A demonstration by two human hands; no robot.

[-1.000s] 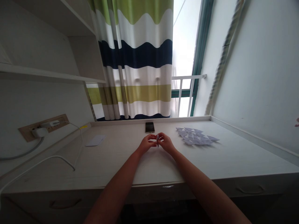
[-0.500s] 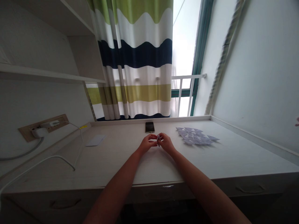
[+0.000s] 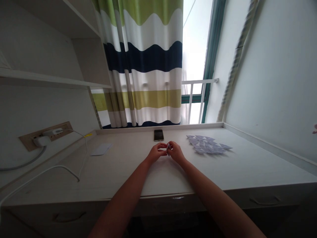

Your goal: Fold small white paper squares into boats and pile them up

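Note:
Between my two hands, over the middle of the white desk, is a small folded piece of paper (image 3: 168, 149), standing on edge. My right hand (image 3: 175, 152) pinches it from the right. From the left, my left hand (image 3: 157, 152) reaches to the same paper with thumb and fingers curled, the fingertips at its edge. Fingers cover much of the paper, so its full shape is hidden. To the right of my hands lies a spread of several folded paper triangles (image 3: 208, 145), overlapping one another.
A phone (image 3: 158, 135) lies just beyond my hands near the desk's back edge. At the left are flat sheets of paper (image 3: 101, 149) and a white cable (image 3: 56, 167) running from a wall socket (image 3: 46, 135). A striped curtain (image 3: 146, 79) hangs behind the desk (image 3: 119, 178).
Hardly anything differs. The folded paper has turned slightly between my fingers, and both hands stay in the same place.

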